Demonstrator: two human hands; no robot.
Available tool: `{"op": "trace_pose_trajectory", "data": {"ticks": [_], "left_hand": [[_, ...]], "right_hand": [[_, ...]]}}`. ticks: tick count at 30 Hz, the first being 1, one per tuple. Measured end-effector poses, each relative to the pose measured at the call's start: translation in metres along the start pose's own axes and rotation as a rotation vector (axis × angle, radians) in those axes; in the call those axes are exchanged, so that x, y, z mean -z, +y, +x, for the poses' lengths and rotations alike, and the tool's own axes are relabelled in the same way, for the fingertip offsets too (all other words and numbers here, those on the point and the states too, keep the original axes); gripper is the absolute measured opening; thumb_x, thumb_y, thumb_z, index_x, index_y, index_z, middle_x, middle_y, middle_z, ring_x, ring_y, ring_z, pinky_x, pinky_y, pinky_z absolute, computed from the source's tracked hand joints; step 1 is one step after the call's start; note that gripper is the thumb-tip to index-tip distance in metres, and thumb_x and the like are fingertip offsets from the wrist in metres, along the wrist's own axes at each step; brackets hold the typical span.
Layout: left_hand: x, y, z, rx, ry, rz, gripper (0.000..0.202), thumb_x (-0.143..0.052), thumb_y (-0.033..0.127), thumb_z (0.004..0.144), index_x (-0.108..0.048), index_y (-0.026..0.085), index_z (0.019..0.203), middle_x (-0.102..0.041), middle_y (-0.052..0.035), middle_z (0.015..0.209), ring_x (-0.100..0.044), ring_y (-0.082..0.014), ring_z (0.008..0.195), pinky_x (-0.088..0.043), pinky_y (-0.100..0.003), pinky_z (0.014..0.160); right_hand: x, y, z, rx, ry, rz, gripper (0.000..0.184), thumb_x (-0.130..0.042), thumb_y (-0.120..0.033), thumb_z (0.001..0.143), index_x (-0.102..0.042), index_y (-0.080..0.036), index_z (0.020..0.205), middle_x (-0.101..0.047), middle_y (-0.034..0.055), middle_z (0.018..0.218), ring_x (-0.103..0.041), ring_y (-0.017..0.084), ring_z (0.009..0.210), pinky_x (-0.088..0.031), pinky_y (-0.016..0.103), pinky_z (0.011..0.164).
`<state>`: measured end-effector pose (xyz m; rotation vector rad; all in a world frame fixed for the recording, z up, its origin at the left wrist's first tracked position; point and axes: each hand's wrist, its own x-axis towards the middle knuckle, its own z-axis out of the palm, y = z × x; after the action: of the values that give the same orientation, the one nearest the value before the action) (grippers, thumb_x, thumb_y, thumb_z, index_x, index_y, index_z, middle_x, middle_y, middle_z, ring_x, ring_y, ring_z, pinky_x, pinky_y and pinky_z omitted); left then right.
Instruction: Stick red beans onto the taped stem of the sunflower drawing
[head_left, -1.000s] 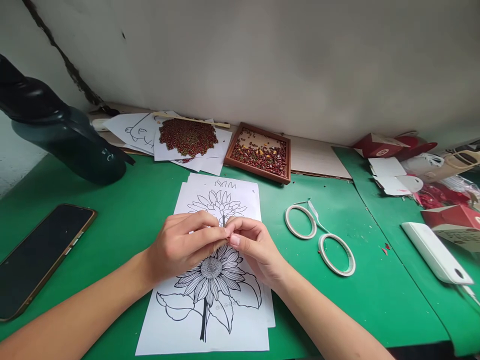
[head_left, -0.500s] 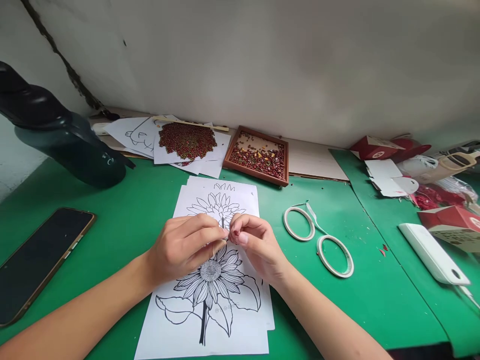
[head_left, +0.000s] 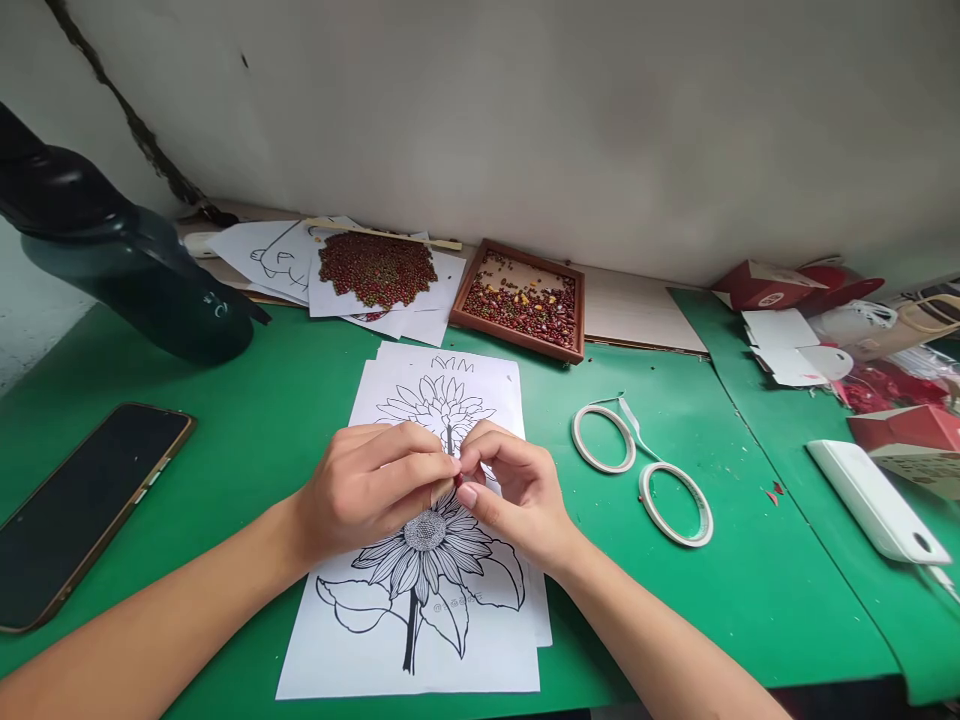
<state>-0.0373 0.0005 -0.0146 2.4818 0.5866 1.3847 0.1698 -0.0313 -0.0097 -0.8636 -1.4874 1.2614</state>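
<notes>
My left hand (head_left: 382, 485) and my right hand (head_left: 517, 490) meet fingertip to fingertip above the printed flower drawings. The left fingers are closed in a pinch, and whatever they hold is hidden. Between my right thumb and fingers shows a sliver of a small dark-red piece, too covered to name its kind. Under both hands lies a white sheet with a sunflower drawing (head_left: 424, 530), its bloom partly covered by my left fingers. Another flower drawing (head_left: 439, 400) shows beyond the hands.
Behind stand a wooden tray of mixed beans (head_left: 517, 310) and a bean-covered sheet (head_left: 375, 270). Two tape rolls (head_left: 679, 505) lie right, with a white device (head_left: 877, 500) farther out. A phone (head_left: 94, 510) and dark bottle (head_left: 135, 260) are at left.
My right thumb and fingers have closed more around the small red piece, which shows less now. Both hands stay together over the sheets, and the view has shifted slightly.
</notes>
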Motion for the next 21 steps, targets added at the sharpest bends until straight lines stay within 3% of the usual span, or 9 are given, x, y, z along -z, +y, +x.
{"op": "trace_pose_trajectory", "data": {"ticks": [10,14,17,21], "left_hand": [[0.0,-0.001,0.001,0.005,-0.018,0.025,0.013,-0.071,0.009,0.092,-0.068,0.017,0.102,-0.069,-0.0015,0.086,-0.062,-0.0097,0.068,-0.051,-0.022,0.059],[0.003,-0.003,0.003,0.02,-0.014,0.025,0.019,-0.07,0.007,0.091,-0.068,0.017,0.108,-0.07,-0.0028,0.091,-0.066,-0.0105,0.073,-0.055,-0.023,0.064],[0.014,-0.01,0.007,0.08,0.084,0.05,0.025,-0.068,0.004,0.091,-0.068,0.017,0.112,-0.071,-0.0034,0.095,-0.068,-0.0119,0.08,-0.056,-0.023,0.066],[0.027,-0.025,0.009,0.224,0.334,0.088,0.022,-0.064,0.005,0.092,-0.071,0.021,0.105,-0.069,-0.0012,0.091,-0.064,-0.0105,0.07,-0.052,-0.025,0.06]], "right_hand": [[-0.002,0.0,0.003,0.026,0.025,-0.085,0.009,-0.07,-0.028,0.094,-0.073,-0.022,0.088,-0.063,0.0008,0.08,-0.056,0.015,0.075,-0.046,0.032,0.07],[0.0,0.001,0.003,0.002,0.076,-0.092,0.016,-0.067,-0.027,0.096,-0.069,-0.022,0.082,-0.062,0.0002,0.079,-0.055,0.014,0.073,-0.044,0.031,0.069],[0.007,0.003,0.004,-0.023,0.185,-0.092,0.019,-0.066,-0.029,0.098,-0.066,-0.022,0.081,-0.059,-0.0005,0.078,-0.052,0.014,0.073,-0.042,0.031,0.068],[0.013,0.009,0.006,-0.047,0.279,-0.078,0.022,-0.066,-0.032,0.098,-0.064,-0.021,0.08,-0.055,-0.001,0.076,-0.048,0.013,0.071,-0.039,0.03,0.066]]}}
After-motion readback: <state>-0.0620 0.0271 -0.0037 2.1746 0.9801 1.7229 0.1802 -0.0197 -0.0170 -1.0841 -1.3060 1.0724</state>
